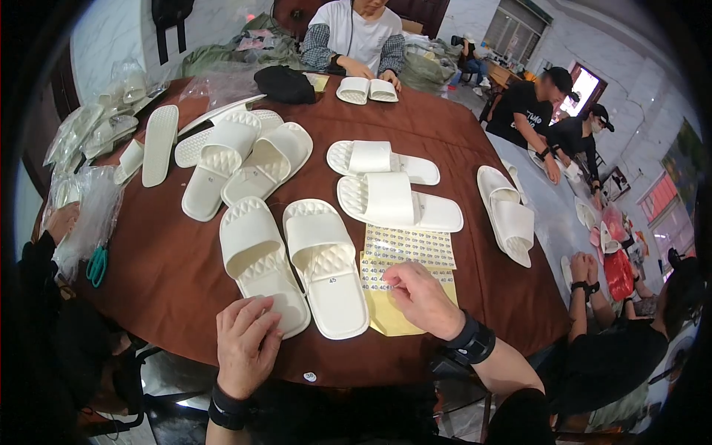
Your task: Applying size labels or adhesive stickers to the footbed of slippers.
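Observation:
Two white slippers lie side by side in front of me, toes pointing away. My left hand (248, 343) rests with loosely bent, parted fingers at the heel of the left slipper (256, 259). The right slipper (326, 274) bears a small printed mark on its insole. My right hand (424, 298) is over a yellow-backed sticker sheet (393, 322), thumb and forefinger pinched together at its printed rows. Whatever is between those fingertips is too small to make out. A second sticker sheet (411, 245) lies just beyond, partly under a white slipper (378, 200).
More white slippers (215, 163) lie at the left, with another pair (508, 215) at the right. Teal scissors (96, 265) and bagged slippers (96, 122) are near the left edge. One round sticker (310, 377) sits at the brown tablecloth's (170, 297) front edge. Co-workers surround the tables.

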Motion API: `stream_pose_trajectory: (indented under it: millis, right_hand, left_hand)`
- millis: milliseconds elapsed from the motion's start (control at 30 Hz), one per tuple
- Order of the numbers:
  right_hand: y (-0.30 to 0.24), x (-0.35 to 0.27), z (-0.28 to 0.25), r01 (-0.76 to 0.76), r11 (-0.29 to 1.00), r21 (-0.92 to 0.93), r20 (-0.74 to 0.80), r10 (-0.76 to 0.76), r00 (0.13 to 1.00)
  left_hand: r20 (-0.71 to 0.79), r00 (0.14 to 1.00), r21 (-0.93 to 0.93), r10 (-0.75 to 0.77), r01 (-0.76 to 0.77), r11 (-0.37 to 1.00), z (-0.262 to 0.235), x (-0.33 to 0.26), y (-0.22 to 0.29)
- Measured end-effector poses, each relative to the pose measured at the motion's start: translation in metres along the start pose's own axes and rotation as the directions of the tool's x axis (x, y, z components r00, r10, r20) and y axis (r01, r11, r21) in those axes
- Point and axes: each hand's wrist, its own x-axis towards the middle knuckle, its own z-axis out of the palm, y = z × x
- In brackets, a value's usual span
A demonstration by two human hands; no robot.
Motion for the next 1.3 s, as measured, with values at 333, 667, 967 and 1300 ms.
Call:
stream_pose_trajectory:
  millis: [333, 667, 967, 1300]
  right_hand:
    - [0.0043, 0.0007, 0.0008, -0.017, 0.997, 0.071, -0.021, 0.018, 1.0]
    - [0.0027, 0.0013, 0.0013, -0.019, 0.999, 0.029, -0.005, 0.019, 1.0]
    - [0.0013, 0.0011, -0.0006, -0.107, 0.987, 0.123, 0.021, 0.105, 0.994]
    - [0.0043, 0.0034, 0.0032, 0.035, 0.995, -0.092, 0.001, -0.035, 0.999]
  left_hand:
    - [0.008, 1.0, 0.019, -0.004, 0.004, 1.0, 0.002, -0.0008, -0.0022]
    - [0.001, 1.0, 0.014, -0.01, 0.01, 1.0, 0.0022, -0.0007, -0.0017]
    - [-0.003, 1.0, 0.015, -0.011, 0.011, 1.0, 0.0018, 0.0001, -0.0006]
    - [-0.002, 1.0, 0.018, -0.006, 0.006, 1.0, 0.0022, 0.001, -0.0008]
